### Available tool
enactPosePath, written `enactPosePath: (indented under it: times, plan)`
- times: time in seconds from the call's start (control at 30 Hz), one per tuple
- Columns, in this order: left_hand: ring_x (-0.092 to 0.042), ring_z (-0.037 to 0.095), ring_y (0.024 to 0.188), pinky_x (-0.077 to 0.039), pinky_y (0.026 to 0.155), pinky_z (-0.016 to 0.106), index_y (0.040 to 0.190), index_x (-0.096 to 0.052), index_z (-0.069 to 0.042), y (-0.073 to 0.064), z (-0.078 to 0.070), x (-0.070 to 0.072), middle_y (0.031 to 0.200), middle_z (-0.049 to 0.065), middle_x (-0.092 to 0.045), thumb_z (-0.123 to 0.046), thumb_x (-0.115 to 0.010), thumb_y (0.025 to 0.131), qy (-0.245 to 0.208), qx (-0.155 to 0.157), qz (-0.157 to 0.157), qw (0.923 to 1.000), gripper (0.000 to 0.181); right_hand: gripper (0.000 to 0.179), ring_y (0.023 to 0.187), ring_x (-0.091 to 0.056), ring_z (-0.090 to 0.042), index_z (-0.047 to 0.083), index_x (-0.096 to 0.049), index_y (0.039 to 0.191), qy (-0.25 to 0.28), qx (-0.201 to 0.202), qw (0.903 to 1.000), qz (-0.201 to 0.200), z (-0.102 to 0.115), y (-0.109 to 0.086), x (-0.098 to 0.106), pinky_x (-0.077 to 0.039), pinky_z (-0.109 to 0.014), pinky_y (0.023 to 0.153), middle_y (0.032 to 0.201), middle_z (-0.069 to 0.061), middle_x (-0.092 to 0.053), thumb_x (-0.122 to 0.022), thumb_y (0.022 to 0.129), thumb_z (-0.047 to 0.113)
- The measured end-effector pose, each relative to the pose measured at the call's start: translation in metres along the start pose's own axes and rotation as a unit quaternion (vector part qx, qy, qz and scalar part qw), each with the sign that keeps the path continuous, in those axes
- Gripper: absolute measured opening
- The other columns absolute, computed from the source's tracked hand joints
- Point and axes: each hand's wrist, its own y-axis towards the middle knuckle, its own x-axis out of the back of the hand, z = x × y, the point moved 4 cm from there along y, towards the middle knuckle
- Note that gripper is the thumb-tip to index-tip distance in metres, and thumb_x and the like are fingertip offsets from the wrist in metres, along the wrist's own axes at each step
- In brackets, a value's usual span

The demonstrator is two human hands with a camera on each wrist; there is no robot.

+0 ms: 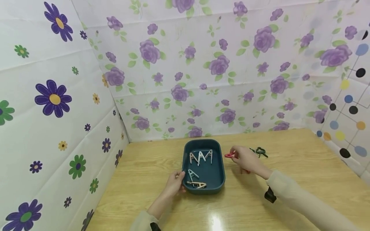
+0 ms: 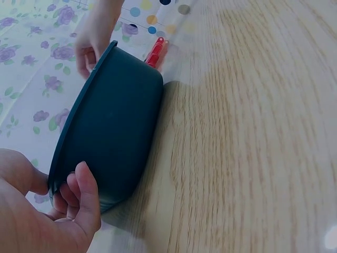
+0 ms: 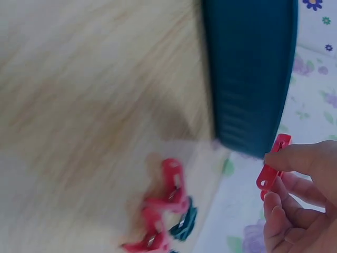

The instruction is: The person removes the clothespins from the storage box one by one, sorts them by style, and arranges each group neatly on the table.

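A dark teal plastic bin (image 1: 203, 192) stands on the table. My left hand (image 1: 174, 183) grips its left rim near the front corner, thumb on top and fingers curled under the rim. Inside lie several pale clothespins: a row of pink and white ones (image 1: 201, 156) toward the back, a light blue one (image 1: 192, 174) and a beige one (image 1: 199, 184) at the front left. Just outside the bin's right rim, my right hand (image 1: 248, 159) pinches a red clothespin (image 3: 271, 171) between thumb and fingers, raised above the tabletop.
Red clothespins (image 3: 174, 184) lie on the table below my right hand, mostly covered by it in the head view. Dark green clothespins (image 1: 261, 152) sit just behind them. The wood-grain table (image 1: 150, 160) meets flower-printed cloth at the back and left, and dotted cloth at right.
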Motion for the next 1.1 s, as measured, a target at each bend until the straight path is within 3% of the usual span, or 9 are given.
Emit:
enactPosePath:
  times: [0.1, 0.23, 0.47, 0.73, 0.97, 1.1]
  plan:
    - [-0.051, 0.009, 0.056, -0.054, 0.054, 0.023, 0.122, -0.046, 0.002, 0.000, 0.000, 0.000, 0.078, 0.003, -0.053, -0.030, -0.043, 0.104, 0.003, 0.001, -0.001, 1.0000, 0.037, 0.014, 0.052, -0.053, -0.008, 0.007, -0.064, 0.101, 0.004, -0.008, 1.0000, 0.002, -0.009, -0.006, 0.001, -0.046, -0.027, 0.052, 0.078, -0.004, -0.065, -0.067, 0.088, 0.009]
    - [-0.052, 0.009, 0.057, -0.055, 0.055, 0.025, 0.122, -0.046, 0.003, 0.001, 0.001, -0.001, 0.078, 0.003, -0.053, -0.030, -0.043, 0.104, 0.004, 0.003, 0.000, 1.0000, 0.037, 0.013, 0.066, -0.057, -0.014, 0.006, -0.066, 0.098, -0.012, -0.010, 0.9998, -0.015, -0.020, -0.014, 0.003, -0.049, -0.032, 0.058, 0.083, -0.007, -0.066, -0.070, 0.085, 0.009]
    - [-0.052, 0.009, 0.060, -0.054, 0.055, 0.024, 0.123, -0.046, 0.002, 0.001, -0.001, 0.000, 0.086, 0.006, -0.055, -0.030, -0.044, 0.104, 0.001, 0.007, -0.004, 1.0000, 0.038, 0.010, 0.070, -0.050, -0.019, 0.009, -0.068, 0.087, -0.049, -0.033, 0.9976, -0.034, -0.038, -0.022, 0.009, -0.043, -0.033, 0.057, 0.085, -0.011, -0.060, -0.075, 0.081, 0.013]
    - [-0.052, 0.009, 0.061, -0.054, 0.056, 0.023, 0.121, -0.048, 0.003, 0.003, 0.002, 0.000, 0.085, 0.005, -0.056, -0.031, -0.046, 0.103, 0.000, 0.004, -0.002, 1.0000, 0.039, 0.018, 0.070, -0.059, -0.018, 0.003, -0.066, 0.091, -0.011, -0.073, 0.9972, 0.014, -0.056, -0.032, 0.016, -0.050, -0.037, 0.060, 0.088, -0.012, -0.067, -0.075, 0.082, 0.017]
    - [-0.052, 0.008, 0.059, -0.054, 0.055, 0.023, 0.118, -0.048, 0.003, 0.003, 0.002, 0.000, 0.082, 0.004, -0.055, -0.029, -0.046, 0.103, 0.000, 0.000, 0.000, 1.0000, 0.036, 0.019, 0.055, -0.048, -0.015, 0.004, -0.061, 0.084, -0.012, -0.126, 0.9912, 0.038, -0.068, -0.042, 0.023, -0.038, -0.029, 0.050, 0.072, -0.006, -0.061, -0.072, 0.084, 0.019]
    - [-0.051, 0.008, 0.058, -0.054, 0.054, 0.023, 0.121, -0.047, 0.005, 0.003, 0.003, 0.000, 0.082, 0.004, -0.054, -0.027, -0.044, 0.104, 0.001, 0.000, 0.000, 1.0000, 0.037, 0.027, 0.048, -0.039, -0.012, 0.010, -0.055, 0.069, -0.019, -0.160, 0.9852, 0.058, -0.077, -0.045, 0.026, -0.031, -0.026, 0.046, 0.056, 0.001, -0.049, -0.070, 0.087, 0.025]
